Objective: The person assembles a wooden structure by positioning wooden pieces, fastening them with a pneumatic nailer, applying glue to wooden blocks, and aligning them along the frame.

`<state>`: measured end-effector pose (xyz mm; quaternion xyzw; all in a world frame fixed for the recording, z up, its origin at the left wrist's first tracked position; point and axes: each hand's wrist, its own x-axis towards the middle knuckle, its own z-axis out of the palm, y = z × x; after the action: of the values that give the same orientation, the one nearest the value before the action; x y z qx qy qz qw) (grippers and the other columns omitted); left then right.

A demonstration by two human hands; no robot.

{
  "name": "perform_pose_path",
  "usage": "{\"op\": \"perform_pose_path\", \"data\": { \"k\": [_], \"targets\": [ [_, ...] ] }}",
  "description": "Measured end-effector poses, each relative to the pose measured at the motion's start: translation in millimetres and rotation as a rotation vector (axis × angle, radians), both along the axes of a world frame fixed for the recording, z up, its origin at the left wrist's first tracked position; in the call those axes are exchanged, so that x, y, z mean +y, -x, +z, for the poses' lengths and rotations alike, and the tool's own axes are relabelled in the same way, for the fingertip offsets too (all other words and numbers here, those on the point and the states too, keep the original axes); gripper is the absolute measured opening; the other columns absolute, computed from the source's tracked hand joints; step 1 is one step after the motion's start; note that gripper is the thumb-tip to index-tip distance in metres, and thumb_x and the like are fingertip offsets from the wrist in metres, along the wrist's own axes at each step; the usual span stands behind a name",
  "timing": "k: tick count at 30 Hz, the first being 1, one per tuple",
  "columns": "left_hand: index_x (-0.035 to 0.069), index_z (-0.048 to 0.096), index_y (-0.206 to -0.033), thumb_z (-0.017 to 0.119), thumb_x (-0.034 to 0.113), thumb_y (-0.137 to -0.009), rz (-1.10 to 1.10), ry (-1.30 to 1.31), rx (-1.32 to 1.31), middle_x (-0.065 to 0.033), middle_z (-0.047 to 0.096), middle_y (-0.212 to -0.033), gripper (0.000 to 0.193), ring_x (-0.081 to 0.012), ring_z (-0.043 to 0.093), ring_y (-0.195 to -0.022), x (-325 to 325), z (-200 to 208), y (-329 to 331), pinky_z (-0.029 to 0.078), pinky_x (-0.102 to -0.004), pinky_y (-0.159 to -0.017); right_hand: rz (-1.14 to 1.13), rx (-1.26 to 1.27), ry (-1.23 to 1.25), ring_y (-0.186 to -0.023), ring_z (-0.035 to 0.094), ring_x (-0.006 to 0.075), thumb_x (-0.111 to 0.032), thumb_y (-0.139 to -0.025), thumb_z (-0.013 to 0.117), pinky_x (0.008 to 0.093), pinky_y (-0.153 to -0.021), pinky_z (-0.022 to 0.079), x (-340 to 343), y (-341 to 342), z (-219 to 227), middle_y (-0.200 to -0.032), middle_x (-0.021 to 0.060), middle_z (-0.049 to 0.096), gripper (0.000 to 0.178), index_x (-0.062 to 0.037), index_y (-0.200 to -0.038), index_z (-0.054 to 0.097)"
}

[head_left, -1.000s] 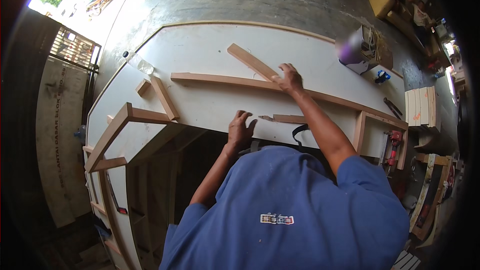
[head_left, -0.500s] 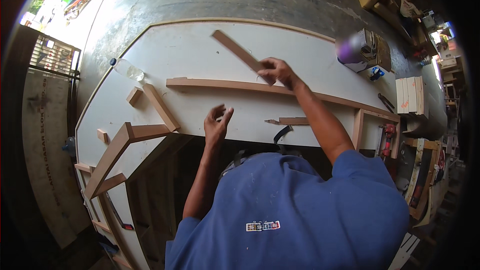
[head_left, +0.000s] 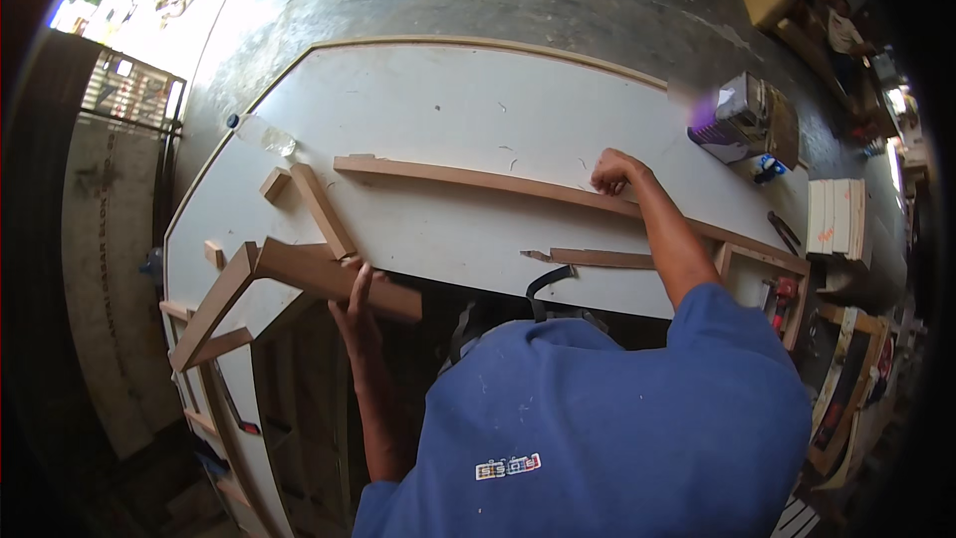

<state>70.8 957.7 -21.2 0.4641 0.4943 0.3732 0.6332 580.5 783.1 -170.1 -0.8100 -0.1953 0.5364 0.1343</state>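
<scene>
My left hand (head_left: 358, 311) grips a short brown wooden board (head_left: 309, 271) at the near edge of the white worktop. The board's far-left end meets an angled wooden piece (head_left: 214, 304); whether they are joined I cannot tell. Over the worktop to the right, my right hand (head_left: 617, 171) is closed, its fingers curled, just beyond a long wooden rail (head_left: 478, 179). Anything inside those fingers is hidden. Nearer to me lies a narrow wooden strip (head_left: 607, 259) with a pointed end. A loose wooden bar (head_left: 321, 209) lies beyond the left hand.
A clear bottle (head_left: 267, 136) and a small wood block (head_left: 274, 184) lie at the left of the white worktop (head_left: 418, 80). At the right are a purple-and-white box (head_left: 722, 125), pliers (head_left: 784, 231) and a red clamp (head_left: 784, 294). Stacked pale boards (head_left: 835, 219) stand beyond them.
The wooden strip my right hand held is gone from it; that hand has moved right and closed. My left hand has moved left and now grips a board at the angled piece.
</scene>
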Motion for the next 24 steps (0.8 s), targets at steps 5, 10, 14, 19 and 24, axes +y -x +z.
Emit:
{"op": "perform_pose_path", "data": {
  "k": [5, 10, 14, 19, 24],
  "targets": [
    [-0.004, 0.064, -0.116, 0.077, 0.024, -0.090, 0.120, 0.028, 0.297, -0.0116, 0.066, -0.089, 0.041, -0.0212, 0.066, -0.083, -59, -12, 52, 0.051, -0.0351, -0.081, -0.705, 0.405, -0.765, -0.080, 0.070, 0.0227, -0.011, -0.090, 0.057, 0.0370, -0.072, 0.058, 89, -20, -20, -0.085, 0.0133, 0.071, 0.016, -0.0031, -0.095, 0.070],
    [-0.001, 0.067, -0.114, 0.080, 0.031, -0.086, 0.444, 0.248, 0.370, -0.0117, 0.067, -0.089, 0.045, -0.0213, 0.065, -0.083, -136, -27, 94, 0.050, -0.0381, -0.081, -0.208, 0.548, -0.617, -0.082, 0.072, 0.0241, -0.016, -0.094, 0.063, 0.0373, -0.081, 0.060, 143, 4, -41, -0.088, 0.0128, 0.073, 0.022, -0.0013, -0.110, 0.069],
    [-0.001, 0.067, -0.114, 0.081, 0.030, -0.086, 0.599, 0.255, 0.396, -0.0130, 0.068, -0.089, 0.044, -0.0224, 0.067, -0.083, -178, -23, 107, 0.051, -0.0378, -0.081, 0.153, 0.646, -0.240, -0.077, 0.074, 0.0261, -0.014, -0.091, 0.068, 0.0377, -0.069, 0.062, 151, 45, -26, -0.093, 0.0123, 0.075, 0.027, -0.0038, -0.116, 0.068],
    [-0.001, 0.068, -0.111, 0.081, 0.031, -0.086, 0.439, 0.266, 0.421, -0.0150, 0.070, -0.088, 0.043, -0.0236, 0.069, -0.083, -167, -22, 83, 0.052, -0.0371, -0.078, -0.914, 0.448, -1.033, -0.125, 0.056, 0.0235, -0.019, -0.100, 0.052, 0.0389, -0.102, 0.051, 192, 4, -45, -0.143, 0.0158, 0.053, 0.060, -0.0084, -0.157, 0.037],
    [-0.001, 0.067, -0.114, 0.080, 0.037, -0.086, 0.310, 0.198, 0.394, -0.0130, 0.068, -0.087, 0.049, -0.0222, 0.067, -0.080, -162, 2, 42, 0.051, -0.0366, -0.075, -0.526, 0.233, -1.017, -0.088, 0.069, 0.0183, -0.019, -0.093, 0.067, 0.0337, -0.084, 0.056, 155, 0, 13, -0.100, 0.0109, 0.071, 0.031, 0.0010, -0.117, 0.069]
  ]
}}
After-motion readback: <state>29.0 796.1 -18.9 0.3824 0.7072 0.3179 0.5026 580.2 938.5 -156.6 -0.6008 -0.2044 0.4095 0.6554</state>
